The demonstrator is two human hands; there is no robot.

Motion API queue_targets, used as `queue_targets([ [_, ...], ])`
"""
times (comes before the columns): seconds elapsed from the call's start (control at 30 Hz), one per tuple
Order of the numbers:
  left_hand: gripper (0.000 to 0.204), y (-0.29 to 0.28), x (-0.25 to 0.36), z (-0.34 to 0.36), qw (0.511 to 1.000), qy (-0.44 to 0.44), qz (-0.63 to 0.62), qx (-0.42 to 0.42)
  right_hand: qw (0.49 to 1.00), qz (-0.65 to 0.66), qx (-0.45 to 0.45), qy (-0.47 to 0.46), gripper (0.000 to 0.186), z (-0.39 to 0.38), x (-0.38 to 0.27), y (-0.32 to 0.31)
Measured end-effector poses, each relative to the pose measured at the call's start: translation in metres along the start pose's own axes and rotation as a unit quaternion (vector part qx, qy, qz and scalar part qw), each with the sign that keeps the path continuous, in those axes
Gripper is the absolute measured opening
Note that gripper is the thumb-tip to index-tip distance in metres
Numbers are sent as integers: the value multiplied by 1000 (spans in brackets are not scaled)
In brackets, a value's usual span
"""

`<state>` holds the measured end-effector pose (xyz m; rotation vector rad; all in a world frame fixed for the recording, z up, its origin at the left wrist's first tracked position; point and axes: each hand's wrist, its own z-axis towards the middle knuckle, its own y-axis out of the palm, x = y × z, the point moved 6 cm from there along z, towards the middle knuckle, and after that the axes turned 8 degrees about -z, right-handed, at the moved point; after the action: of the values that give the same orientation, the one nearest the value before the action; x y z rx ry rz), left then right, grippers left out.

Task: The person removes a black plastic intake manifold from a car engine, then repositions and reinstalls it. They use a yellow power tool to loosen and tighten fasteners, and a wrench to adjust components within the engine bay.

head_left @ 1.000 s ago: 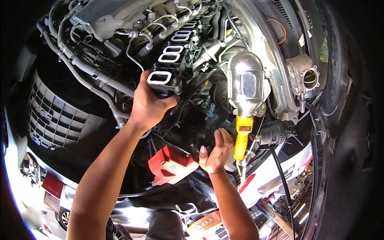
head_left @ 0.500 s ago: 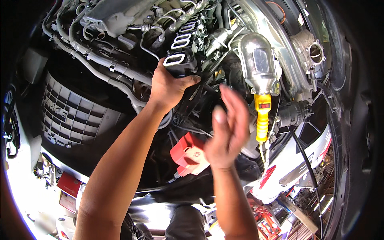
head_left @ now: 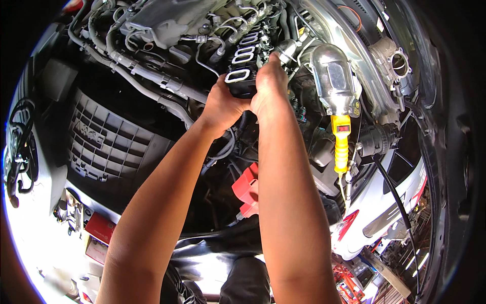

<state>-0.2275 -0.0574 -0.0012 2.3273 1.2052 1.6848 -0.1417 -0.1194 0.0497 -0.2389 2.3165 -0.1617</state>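
A black intake manifold [head_left: 243,90] lies in the engine bay, its row of oval ports edged with pale gaskets and running away from me. My left hand [head_left: 223,107] grips its near end from the left side, thumb across the front. On the other side my right hand [head_left: 270,83] is wrapped round the same end, its fingers reaching along the right flank. The two hands nearly meet at the front. Most fingertips are hidden behind the manifold. Metal fuel pipes [head_left: 245,24] and connectors run close along its left side.
A caged work lamp [head_left: 331,76] with a yellow handle [head_left: 341,147] hangs to the right. A red plastic cover [head_left: 247,190] sits beside my right forearm. At left are a grey grille panel [head_left: 109,137] and hoses [head_left: 147,78]. A throttle body [head_left: 397,63] rests at far right.
My right hand has moved up and forward from open air onto the manifold's right side. The left hand keeps its hold. The whole view has shifted slightly.
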Motion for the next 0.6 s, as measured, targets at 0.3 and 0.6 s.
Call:
queue_targets([
  [0.3, 58, -13, 21, -29, 997, -76, -13, 8, 995, 92, -44, 13, 78, 15, 10, 4],
  [0.6, 41, -57, 185, -27, 840, 323, 394, 187, 989, 138, -13, 45, 50, 32, 38, 6],
])
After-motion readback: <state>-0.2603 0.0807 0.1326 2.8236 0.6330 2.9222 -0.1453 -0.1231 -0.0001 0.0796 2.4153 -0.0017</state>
